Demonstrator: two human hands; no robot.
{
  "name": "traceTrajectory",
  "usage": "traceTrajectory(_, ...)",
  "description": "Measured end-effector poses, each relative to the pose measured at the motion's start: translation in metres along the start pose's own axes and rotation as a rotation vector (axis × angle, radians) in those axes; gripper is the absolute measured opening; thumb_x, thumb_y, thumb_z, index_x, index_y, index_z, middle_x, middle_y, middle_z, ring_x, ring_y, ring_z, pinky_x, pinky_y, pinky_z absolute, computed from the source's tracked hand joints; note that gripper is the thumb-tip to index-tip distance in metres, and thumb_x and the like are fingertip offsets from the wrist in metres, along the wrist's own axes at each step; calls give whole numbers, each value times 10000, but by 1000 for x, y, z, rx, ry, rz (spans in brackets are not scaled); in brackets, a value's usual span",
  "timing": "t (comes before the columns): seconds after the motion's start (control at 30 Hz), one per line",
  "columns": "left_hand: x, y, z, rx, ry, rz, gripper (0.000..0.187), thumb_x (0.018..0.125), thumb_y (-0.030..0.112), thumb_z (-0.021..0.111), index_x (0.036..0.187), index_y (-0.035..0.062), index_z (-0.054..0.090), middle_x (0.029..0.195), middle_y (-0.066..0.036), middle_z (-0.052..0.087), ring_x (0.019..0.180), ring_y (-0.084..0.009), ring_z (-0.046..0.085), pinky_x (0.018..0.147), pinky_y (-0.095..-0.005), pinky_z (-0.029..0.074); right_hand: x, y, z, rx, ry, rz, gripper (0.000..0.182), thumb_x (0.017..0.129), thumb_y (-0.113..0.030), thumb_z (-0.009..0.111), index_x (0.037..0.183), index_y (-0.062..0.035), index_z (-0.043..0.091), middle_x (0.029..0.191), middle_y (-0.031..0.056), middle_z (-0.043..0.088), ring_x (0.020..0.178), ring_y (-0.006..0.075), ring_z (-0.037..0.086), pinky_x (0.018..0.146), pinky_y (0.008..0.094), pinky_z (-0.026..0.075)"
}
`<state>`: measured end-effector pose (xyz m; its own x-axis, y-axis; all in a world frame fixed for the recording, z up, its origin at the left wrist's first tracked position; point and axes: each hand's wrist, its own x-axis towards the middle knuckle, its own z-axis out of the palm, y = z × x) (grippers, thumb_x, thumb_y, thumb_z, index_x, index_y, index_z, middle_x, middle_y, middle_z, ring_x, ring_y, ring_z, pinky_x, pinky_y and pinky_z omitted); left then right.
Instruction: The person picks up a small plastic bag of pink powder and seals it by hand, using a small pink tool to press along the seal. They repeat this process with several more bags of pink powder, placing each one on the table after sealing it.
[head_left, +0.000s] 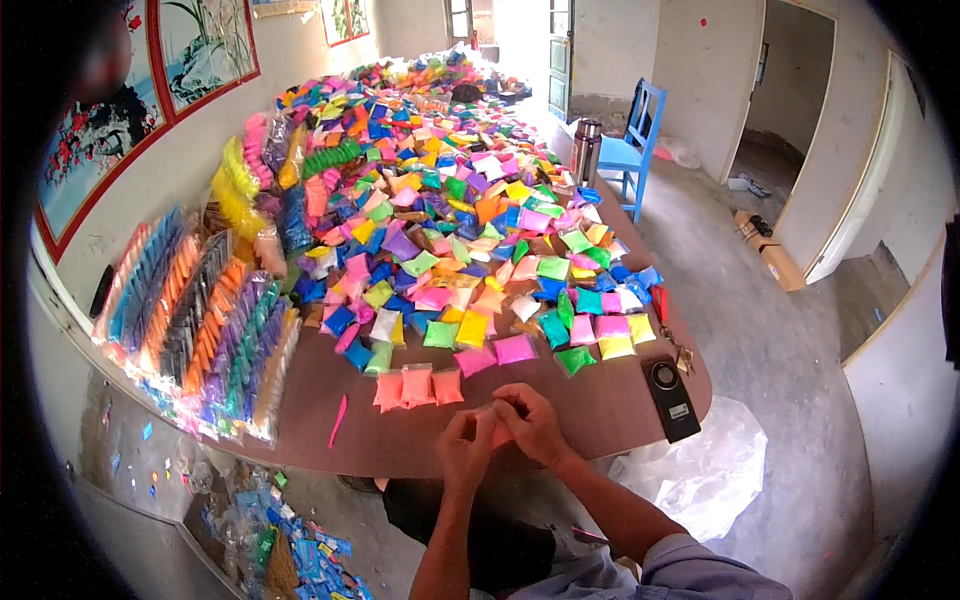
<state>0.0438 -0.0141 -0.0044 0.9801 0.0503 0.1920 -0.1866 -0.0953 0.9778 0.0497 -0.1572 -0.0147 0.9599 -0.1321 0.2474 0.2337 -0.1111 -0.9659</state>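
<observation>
At the near edge of the table, my left hand (467, 441) and my right hand (531, 424) are close together. Both are closed, fingertips pinching a small salmon-pink plastic packet (502, 434) that is mostly covered by the fingers. Just beyond my left hand, several salmon-pink packets (417, 385) lie side by side, partly overlapping. A thin bright pink strip (339, 421) rests on the tabletop to the left. Ahead of my hands are a magenta packet (515, 348) and a green packet (575, 360), at the front of a large heap of packets.
The colourful heap (440, 215) covers most of the brown table (380, 445). Bundled packet strips (200, 320) line its left side. A black device (671, 400), keys (684, 360) and a thermos (586, 150) sit along the right. Beyond stands a blue chair (632, 150).
</observation>
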Motion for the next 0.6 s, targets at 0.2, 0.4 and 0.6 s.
traceTrajectory(0.2, 0, 5, -3, 101, -80, -15, 210, 1030, 191, 707, 946, -1, 691, 812, 21, 631, 760, -68, 529, 655, -267, 454, 0, -4, 4, 106, 86, -5, 150, 1026, -77, 665, 1161, -13, 663, 950, 5, 649, 844, 77, 598, 750, 254, 518)
traceTrajectory(0.4, 2, -16, -6, 99, 18, 12, 270, 1030, 218, 698, 903, -15, 651, 743, -15, 571, 720, -81, 496, 627, -294, 435, 3, -3, 6, -69, -26, 17, 161, 1051, -164, 644, 1101, -16, 682, 907, 4, 644, 822, 71, 577, 725, 245, 494)
traceTrajectory(0.6, 2, -1, -3, 53, -24, 9, 312, 1001, 246, 731, 882, -29, 645, 680, -40, 538, 676, -78, 479, 587, -308, 419, 3, -5, 1, 31, -19, 21, 190, 1060, -180, 638, 1096, 3, 671, 913, 16, 660, 840, 95, 604, 746, 280, 525)
